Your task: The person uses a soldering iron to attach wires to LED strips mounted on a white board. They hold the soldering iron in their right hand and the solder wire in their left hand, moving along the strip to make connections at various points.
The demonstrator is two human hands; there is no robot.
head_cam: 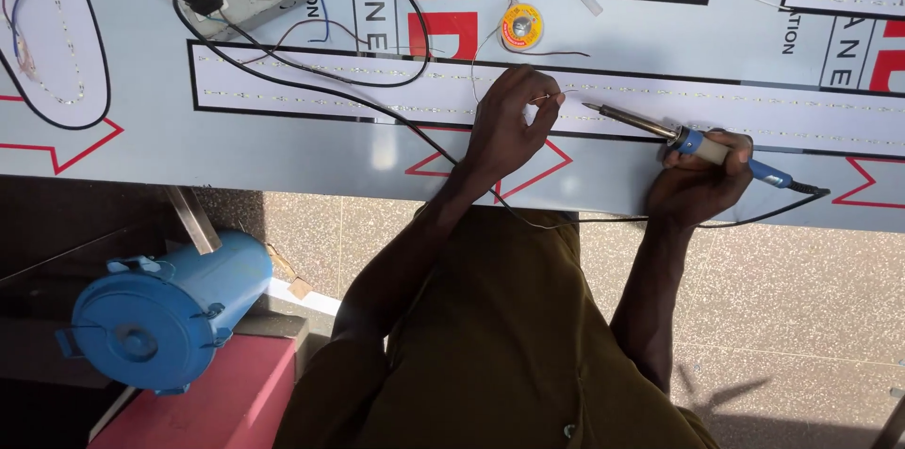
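Left to right: a blue canister [165, 312] below the desk [311, 152]; the left hand [504, 124], its grip pinching a thin solder wire [556, 94] barely discernible over the white LED strip panel [377, 91]. The right hand [698, 183], grip closed around the blue-handled soldering iron [683, 138], aims its tip at the wire's end; its cord is partly hidden behind the arm.

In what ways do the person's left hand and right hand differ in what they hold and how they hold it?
The left hand pinches a thin solder wire between its fingertips; the right hand wraps around the blue handle of a soldering iron. The left hand lies over the white strip on the sign panel; the right hand sits nearer the panel's edge. Both point their items toward the same spot on the strip.
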